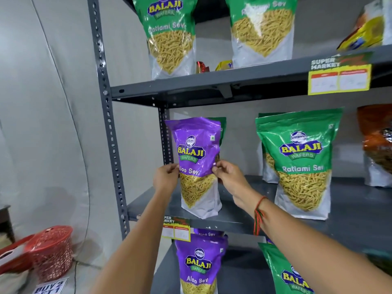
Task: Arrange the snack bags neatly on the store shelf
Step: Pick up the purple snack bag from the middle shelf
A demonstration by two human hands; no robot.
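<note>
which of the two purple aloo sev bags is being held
The purple Aloo Sev bag on the middle shelf: the left hand and right hand pinch its two sides. The other purple Aloo Sev bag, one shelf lower, stands untouched.

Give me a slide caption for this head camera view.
Both hands, left hand and right hand, steady a purple Aloo Sev bag upright on the middle shelf.

Head camera, close, facing shelf (pixel 212 81) front

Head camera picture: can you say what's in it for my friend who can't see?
Two hands, left and right, hold the sides of a purple snack bag standing on the middle shelf of a grey rack. Green snack bags stand nearby.
</note>
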